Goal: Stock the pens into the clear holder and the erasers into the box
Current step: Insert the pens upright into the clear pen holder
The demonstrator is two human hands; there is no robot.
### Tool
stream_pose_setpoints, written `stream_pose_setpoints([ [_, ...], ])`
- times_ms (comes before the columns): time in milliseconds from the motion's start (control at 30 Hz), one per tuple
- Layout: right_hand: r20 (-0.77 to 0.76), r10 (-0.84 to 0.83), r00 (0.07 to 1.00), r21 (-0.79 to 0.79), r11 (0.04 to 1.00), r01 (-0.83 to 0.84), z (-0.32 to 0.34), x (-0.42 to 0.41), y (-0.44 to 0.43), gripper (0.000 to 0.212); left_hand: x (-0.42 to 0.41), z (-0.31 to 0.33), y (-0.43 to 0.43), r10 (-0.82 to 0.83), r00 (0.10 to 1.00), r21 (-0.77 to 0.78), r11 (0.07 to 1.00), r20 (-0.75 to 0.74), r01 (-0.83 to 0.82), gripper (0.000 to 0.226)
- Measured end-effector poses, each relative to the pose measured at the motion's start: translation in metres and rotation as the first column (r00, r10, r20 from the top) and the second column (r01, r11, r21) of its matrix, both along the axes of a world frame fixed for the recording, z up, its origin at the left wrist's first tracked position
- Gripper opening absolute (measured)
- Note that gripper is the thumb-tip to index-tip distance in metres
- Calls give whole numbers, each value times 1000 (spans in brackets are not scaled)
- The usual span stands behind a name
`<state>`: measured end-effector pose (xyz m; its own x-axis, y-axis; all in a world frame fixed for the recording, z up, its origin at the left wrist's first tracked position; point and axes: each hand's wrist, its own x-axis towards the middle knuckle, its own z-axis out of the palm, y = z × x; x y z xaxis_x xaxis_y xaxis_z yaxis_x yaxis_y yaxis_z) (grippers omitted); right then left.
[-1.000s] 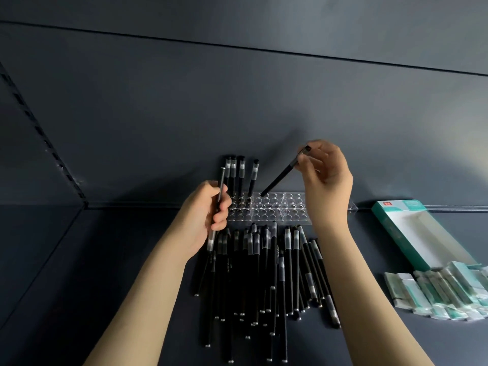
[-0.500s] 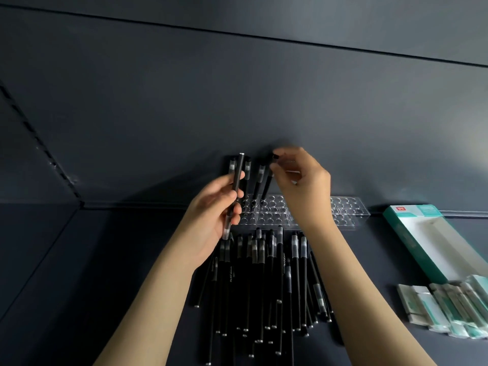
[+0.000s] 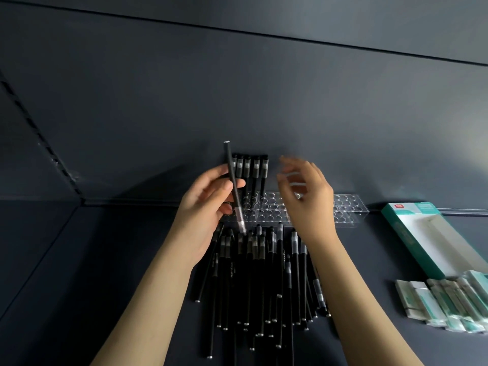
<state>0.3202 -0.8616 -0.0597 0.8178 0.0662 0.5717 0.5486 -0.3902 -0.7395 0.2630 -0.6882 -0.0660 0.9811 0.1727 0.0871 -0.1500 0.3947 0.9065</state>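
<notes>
The left hand [image 3: 208,207] pinches one black pen [image 3: 233,186] nearly upright above the loose pens [image 3: 264,281] heaped on the shelf [image 3: 105,260]. The right hand [image 3: 309,196], blurred, fingers spread and empty, hovers over the clear holder [image 3: 343,210] at the back edge. Standing pens [image 3: 255,167] fill the holder's left end. Erasers [image 3: 449,302] lie before the box [image 3: 422,239] near the right edge.

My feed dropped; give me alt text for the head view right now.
The left hand holds a black pen tilted near the clear holder, where a row of pens stands at its left end; the right hand hovers open beside it. Loose pens lie piled in front, with an open box and wrapped erasers to the right.
</notes>
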Motion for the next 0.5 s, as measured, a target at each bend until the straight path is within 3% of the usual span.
stream_pose_setpoints([
  [100, -260, 116, 959, 112, 990, -89, -4, -16, -9, 10, -2, 1, -2, 51, 998, -21, 999, 21, -50, 32],
  [200, -473, 314, 823, 316, 933, -174, -6, -31, -14, 16, -4, 0, -6, 61, 997, -38, 998, 41, -59, 24],
  [367, -445, 465, 765, 625, 774, -106, -4, -35, -14, 6, -7, -3, -14, 7, 999, -43, 999, 41, -5, 17],
  [500, -338, 449, 827, 797, 604, -2, 4, -28, -17, 7, -10, -4, -15, 9, 1000, -14, 1000, 1, -9, 18],
])
